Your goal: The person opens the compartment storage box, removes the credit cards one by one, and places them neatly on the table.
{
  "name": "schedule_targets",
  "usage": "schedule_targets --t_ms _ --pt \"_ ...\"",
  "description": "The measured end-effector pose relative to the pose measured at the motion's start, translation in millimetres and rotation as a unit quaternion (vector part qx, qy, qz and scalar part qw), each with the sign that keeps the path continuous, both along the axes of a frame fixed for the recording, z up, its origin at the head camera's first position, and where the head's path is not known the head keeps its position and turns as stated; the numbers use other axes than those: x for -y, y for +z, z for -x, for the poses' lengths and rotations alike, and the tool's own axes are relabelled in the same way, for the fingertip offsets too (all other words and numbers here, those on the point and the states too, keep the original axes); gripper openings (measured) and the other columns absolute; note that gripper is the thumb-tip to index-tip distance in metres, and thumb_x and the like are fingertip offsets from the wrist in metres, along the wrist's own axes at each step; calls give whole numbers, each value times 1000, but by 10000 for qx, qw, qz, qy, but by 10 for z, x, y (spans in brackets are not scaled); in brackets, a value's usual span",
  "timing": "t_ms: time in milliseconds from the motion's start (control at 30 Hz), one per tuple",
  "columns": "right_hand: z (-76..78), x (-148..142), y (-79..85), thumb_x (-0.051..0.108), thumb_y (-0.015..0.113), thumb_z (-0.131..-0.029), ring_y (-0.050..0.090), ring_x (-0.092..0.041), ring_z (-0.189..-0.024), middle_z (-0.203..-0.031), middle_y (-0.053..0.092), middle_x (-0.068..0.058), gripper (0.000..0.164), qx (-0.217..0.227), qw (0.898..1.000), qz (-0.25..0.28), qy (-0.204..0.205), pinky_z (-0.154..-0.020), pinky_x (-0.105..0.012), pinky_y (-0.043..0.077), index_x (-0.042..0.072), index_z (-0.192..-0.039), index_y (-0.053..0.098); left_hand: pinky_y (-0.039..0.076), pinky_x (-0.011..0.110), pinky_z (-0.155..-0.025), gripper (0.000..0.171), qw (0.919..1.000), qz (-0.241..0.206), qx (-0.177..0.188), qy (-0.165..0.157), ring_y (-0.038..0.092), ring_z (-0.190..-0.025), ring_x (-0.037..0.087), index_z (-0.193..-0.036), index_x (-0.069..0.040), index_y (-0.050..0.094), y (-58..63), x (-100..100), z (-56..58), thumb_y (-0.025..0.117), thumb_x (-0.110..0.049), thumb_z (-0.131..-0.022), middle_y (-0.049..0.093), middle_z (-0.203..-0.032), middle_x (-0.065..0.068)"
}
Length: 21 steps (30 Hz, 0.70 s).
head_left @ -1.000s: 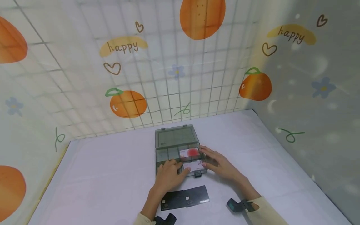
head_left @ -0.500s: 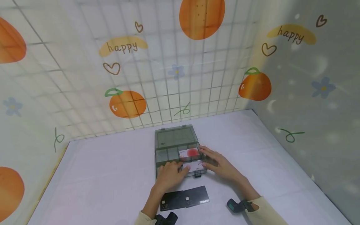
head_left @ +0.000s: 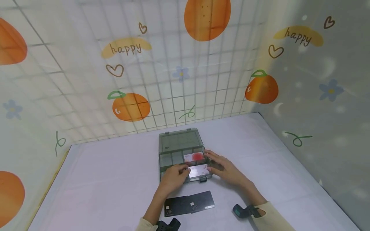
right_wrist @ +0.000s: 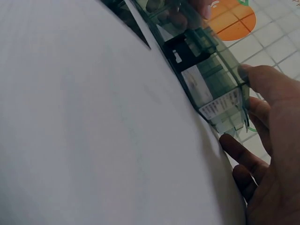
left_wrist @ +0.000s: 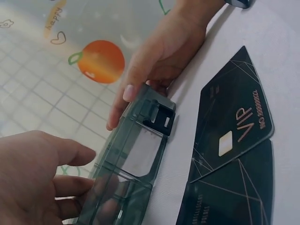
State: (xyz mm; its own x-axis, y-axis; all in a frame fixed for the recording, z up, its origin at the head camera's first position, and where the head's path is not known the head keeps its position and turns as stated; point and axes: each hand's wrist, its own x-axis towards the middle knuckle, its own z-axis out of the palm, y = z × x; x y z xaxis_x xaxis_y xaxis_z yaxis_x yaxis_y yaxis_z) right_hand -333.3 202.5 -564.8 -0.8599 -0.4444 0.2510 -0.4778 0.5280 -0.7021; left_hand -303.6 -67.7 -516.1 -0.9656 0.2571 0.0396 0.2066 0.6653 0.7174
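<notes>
A green-tinted see-through box (head_left: 181, 141) lies with its lid raised on the table, divided into compartments. A card with a red circle (head_left: 194, 157) lies in the back right compartment. The front right one holds a white card (head_left: 199, 171), glossy with reflected light. My left hand (head_left: 172, 176) is over the front of the box beside this card; in the left wrist view its thumb (left_wrist: 79, 153) stands apart from the fingers, next to the box. My right hand (head_left: 229, 170) holds the box's right end, its thumb (right_wrist: 258, 79) at the rim and fingers along the side.
Two dark VIP cards (head_left: 202, 201) lie overlapping on the white tabletop (head_left: 115, 186), in front of the box near my left wrist. Behind the table hangs a grid-patterned backdrop (head_left: 162, 80) with printed oranges.
My left thumb has lifted off the white card and drawn back to the left, uncovering more of it. The right hand and the box look unmoved.
</notes>
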Motion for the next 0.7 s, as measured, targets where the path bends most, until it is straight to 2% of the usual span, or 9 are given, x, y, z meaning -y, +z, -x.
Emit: schedule_targets --t_ms 167,333,433,567,700 --pt "12 -16 -15 43 62 -99 27 -25 -148 -161 29 14 61 -48 10000 -44 -19 -112 -65 24 24 -154 43 51 40 -78 21 9983 -439 -320 200 59 -88 17 -108 -10 77 5 -5 1 63 -23 -98 70 -98 2" --pt "19 -28 -23 43 62 -99 28 -26 -147 -161 30 12 62 -149 9999 16 41 -112 -66 24 22 -154 43 51 31 -72 11 9957 -728 -507 281 58 -79 11 -96 -13 77 2 -27 21 69 -20 -95 67 -86 -5" --pt "14 -26 -16 43 62 -99 27 -26 -148 -161 30 11 62 -159 9998 69 50 -112 -66 23 21 -154 43 49 28 -66 7 9953 -704 -587 318 57 -73 9 -90 -15 76 -23 -45 34 72 -20 -93 66 -81 -8" --pt "8 -16 -7 44 62 -99 26 -25 -148 -161 30 11 62 -112 9999 88 7 -112 -66 23 22 -153 43 46 27 -60 8 9959 -434 -664 444 54 -67 7 -85 -18 76 -62 -69 29 75 -23 -90 64 -77 -9" --pt "12 -1 -8 42 62 -99 27 -24 -148 -162 31 9 61 -128 9999 82 64 -113 -65 24 22 -154 43 46 27 -60 9 9940 -358 -696 766 54 -67 7 -84 -17 76 -71 -96 19 76 -23 -89 64 -75 -10"
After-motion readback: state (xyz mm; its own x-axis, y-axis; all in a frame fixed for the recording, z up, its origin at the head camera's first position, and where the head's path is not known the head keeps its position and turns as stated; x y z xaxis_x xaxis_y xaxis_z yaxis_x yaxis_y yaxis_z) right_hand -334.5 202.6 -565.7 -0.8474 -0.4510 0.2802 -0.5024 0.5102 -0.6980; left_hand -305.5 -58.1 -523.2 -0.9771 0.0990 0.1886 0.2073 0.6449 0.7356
